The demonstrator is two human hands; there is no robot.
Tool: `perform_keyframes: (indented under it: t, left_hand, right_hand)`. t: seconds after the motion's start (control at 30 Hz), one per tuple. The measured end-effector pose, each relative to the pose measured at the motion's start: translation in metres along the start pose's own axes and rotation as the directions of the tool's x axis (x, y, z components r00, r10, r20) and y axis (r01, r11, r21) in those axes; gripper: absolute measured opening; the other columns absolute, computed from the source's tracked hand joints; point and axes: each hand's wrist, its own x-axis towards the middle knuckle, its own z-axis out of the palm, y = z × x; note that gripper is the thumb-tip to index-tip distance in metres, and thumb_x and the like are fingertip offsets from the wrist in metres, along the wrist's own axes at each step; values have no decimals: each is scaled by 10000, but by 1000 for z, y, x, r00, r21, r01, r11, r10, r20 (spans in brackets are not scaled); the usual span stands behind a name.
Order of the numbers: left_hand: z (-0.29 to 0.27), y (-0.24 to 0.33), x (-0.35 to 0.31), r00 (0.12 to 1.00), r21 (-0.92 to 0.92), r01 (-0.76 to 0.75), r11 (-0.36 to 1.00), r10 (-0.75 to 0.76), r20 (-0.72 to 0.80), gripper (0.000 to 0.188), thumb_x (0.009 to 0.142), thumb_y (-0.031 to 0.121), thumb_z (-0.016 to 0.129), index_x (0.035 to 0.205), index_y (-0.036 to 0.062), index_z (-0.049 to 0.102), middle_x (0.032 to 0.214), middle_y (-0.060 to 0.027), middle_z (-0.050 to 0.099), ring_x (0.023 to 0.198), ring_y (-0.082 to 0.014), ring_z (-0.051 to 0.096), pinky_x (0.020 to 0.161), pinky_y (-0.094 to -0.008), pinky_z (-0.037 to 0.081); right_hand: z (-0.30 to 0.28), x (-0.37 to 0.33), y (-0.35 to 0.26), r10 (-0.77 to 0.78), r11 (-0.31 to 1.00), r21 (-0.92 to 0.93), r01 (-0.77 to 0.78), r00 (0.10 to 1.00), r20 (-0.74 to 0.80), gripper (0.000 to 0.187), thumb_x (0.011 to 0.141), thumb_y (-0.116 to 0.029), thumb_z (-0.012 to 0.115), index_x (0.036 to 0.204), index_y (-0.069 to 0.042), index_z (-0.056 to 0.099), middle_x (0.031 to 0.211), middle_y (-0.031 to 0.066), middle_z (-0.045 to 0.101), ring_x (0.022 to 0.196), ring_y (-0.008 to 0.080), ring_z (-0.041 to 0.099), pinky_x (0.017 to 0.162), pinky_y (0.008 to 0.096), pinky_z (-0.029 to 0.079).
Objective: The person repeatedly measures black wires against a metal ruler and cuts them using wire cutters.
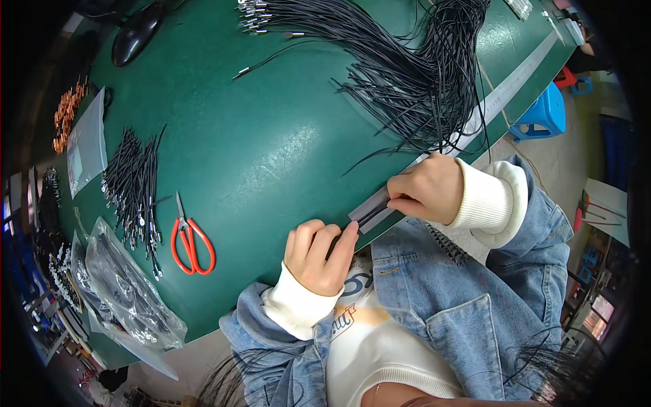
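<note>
A long flat ruler strip (507, 91) runs slantwise along the near right edge of the green table. Over its lower end lie short lengths of black cord (372, 216), stretched between my two hands. My right hand (428, 190) is closed round the cords, thumb and forefinger pinched over the ruler. At the cords' lower left end my left hand (317, 256) has its fingers curled and a fingertip against the cord tips; its grip is partly hidden. Beyond my right hand spreads a big bundle of black cords (437, 74) with metal ends at the far left.
Left of centre lie red-handled cutters (192, 247) beside a smaller bunch of black cords (132, 183). Clear plastic bags (129, 288) and copper-coloured parts (70, 114) sit along the left side. A black mouse-shaped object (137, 32) is at the far left; a blue stool (542, 114) stands off the table's right edge.
</note>
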Motion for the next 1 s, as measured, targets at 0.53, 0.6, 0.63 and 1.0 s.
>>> perform_keyframes:
  t: [0.53,0.6,0.63,1.0]
  left_hand:
    - [11,-1,1,997,-111,54,992,-60,-50,244,661,44,744,889,34,660,808,-27,553,756,-215,512,633,-334,401]
    - [11,1,1,997,-91,54,994,-58,-45,236,659,40,742,880,28,658,804,-29,558,754,-217,515,633,-334,401]
    - [10,2,1,997,-69,53,996,-56,-43,229,658,35,740,871,21,656,800,-31,563,752,-219,518,633,-334,401]
    - [7,7,7,997,-51,76,996,-77,-16,220,659,34,732,863,21,648,798,-36,564,740,-225,518,617,-342,390]
  right_hand:
    - [1,0,8,-24,999,25,24,1000,4,116,732,-156,659,702,-63,598,596,85,600,559,261,612,515,353,480]
    - [-1,1,8,-26,999,43,24,999,45,132,762,-185,656,736,-67,604,613,85,603,580,264,616,530,356,483]
    - [-3,0,8,-24,999,44,22,999,45,132,762,-185,656,736,-67,604,613,85,603,580,264,616,530,356,483]
    - [-22,-17,29,-7,991,-134,27,989,144,154,791,-237,618,804,-83,616,760,40,609,743,200,604,716,314,477]
